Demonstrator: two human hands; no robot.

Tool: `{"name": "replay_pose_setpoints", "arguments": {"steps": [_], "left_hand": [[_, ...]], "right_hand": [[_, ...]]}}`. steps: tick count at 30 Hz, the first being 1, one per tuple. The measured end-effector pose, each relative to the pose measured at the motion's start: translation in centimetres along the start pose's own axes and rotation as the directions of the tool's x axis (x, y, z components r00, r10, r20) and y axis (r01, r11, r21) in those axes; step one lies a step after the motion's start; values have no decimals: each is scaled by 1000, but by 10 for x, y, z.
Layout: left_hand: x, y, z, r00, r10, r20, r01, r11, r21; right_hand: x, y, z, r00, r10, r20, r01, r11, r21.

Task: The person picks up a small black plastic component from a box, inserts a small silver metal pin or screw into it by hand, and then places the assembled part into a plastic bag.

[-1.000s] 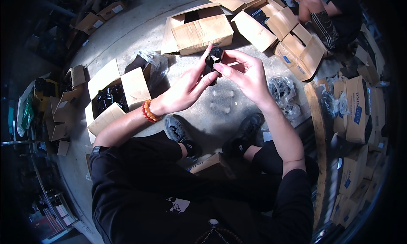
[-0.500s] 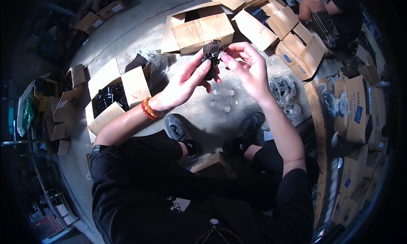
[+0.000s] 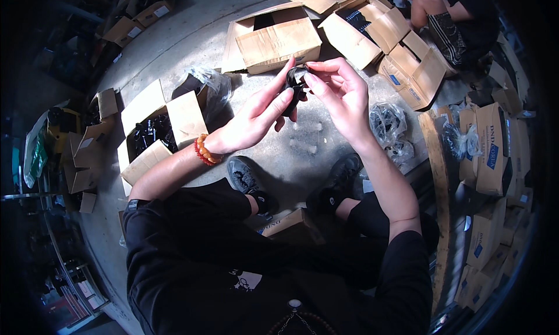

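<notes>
In front of me, above the floor, is a small black part with a round ring point(image 3: 297, 91) at its upper end. My left hand point(image 3: 255, 118) is closed around its lower body, thumb across the front and fingers behind. A red and orange bead bracelet point(image 3: 205, 149) is on that wrist. My right hand point(image 3: 345, 101) pinches the ring's right edge between thumb and fingertips; whether a smaller piece sits there too is hidden. Below the hands, several small whitish clear pieces point(image 3: 305, 126) lie on the concrete floor.
An open carton of black parts point(image 3: 152, 134) stands at left, beside clear plastic wrap point(image 3: 211, 87). Another open carton point(image 3: 278, 41) is ahead. Bagged parts point(image 3: 388, 124) lie right, near a wooden plank point(image 3: 435, 201) and stacked cartons point(image 3: 492, 149). A person point(image 3: 451, 29) crouches at far right.
The black part has turned in my left hand, its ring now tilted toward the right. My left fingers have straightened upward behind it, and my right fingertips have moved onto the ring's edge.
</notes>
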State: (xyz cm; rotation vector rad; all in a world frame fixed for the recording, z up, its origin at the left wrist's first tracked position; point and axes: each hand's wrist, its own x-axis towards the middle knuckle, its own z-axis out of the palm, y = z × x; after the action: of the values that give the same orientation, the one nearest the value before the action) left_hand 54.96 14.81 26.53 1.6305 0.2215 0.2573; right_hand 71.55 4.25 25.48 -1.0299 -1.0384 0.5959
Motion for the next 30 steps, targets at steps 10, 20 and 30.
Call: {"name": "replay_pose_setpoints", "arguments": {"steps": [10, 20, 30], "left_hand": [[-1, 0, -2, 998, 67, -12, -67, 998, -7], [-2, -3, -6, 999, 41, 7, -41, 997, 62], [-1, -2, -6, 1000, 19, -2, -19, 976, -218]], "right_hand": [[1, -6, 2, 993, -80, 82, 90, 987, -132], [0, -12, 5, 992, -111, 58, 122, 968, -220], [2, -9, 8, 988, -149, 31, 152, 952, -264]]}}
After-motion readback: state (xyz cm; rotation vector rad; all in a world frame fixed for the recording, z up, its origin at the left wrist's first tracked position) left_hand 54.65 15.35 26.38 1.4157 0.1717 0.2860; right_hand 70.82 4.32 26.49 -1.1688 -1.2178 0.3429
